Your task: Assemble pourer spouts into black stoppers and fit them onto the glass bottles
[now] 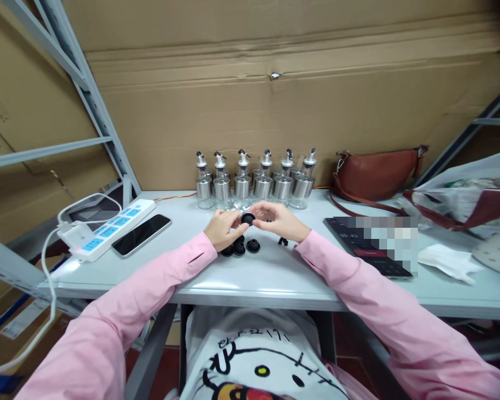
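Observation:
Between my two hands, above the middle of the table, is a round black stopper. My left hand pinches it from the left, and the fingers of my right hand grip its right side. Just below my hands, several black stoppers lie in a cluster, with a separate black stopper to their right. Small black pieces lie under my right wrist. Something clear and silvery shows partly behind my fingers, too hidden to make out.
Several glass and steel bottles with pour spouts stand in rows at the back. On the left lie a phone and a power strip. A tablet, a brown bag and a white tissue are at the right.

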Available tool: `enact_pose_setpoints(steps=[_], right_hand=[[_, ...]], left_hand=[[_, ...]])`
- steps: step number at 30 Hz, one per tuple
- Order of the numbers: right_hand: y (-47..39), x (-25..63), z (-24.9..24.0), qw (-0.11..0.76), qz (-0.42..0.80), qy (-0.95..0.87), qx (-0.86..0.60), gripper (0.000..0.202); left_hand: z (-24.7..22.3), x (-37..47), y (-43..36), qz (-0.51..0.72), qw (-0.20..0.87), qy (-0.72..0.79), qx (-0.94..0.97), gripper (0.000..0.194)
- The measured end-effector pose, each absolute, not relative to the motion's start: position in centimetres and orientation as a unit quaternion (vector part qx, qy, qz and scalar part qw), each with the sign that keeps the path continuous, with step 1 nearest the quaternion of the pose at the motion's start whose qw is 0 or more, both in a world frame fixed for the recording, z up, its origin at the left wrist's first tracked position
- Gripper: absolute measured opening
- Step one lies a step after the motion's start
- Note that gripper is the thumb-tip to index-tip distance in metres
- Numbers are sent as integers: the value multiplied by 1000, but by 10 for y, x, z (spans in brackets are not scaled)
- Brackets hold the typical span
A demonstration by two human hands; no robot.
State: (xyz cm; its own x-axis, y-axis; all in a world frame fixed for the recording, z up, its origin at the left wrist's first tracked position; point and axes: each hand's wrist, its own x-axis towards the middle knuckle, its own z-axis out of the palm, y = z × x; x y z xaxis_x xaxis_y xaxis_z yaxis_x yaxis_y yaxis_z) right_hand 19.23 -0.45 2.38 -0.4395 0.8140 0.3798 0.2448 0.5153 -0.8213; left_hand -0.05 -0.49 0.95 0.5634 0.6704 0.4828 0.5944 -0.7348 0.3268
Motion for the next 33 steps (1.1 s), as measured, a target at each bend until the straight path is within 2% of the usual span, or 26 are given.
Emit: enact_pose_setpoints(steps=[11, 17, 33], right_hand=[[-10, 188, 24, 398, 333, -797, -310, 22], [-12, 187, 22, 369, 336, -810, -308, 29], [-12, 186, 18, 360, 314, -830, -287, 18]], left_hand=[[11, 0, -6, 246, 48, 355, 901, 19], [11, 2, -8, 259, 40, 371, 891, 13], [13, 4, -12, 249, 2, 380, 891, 16]])
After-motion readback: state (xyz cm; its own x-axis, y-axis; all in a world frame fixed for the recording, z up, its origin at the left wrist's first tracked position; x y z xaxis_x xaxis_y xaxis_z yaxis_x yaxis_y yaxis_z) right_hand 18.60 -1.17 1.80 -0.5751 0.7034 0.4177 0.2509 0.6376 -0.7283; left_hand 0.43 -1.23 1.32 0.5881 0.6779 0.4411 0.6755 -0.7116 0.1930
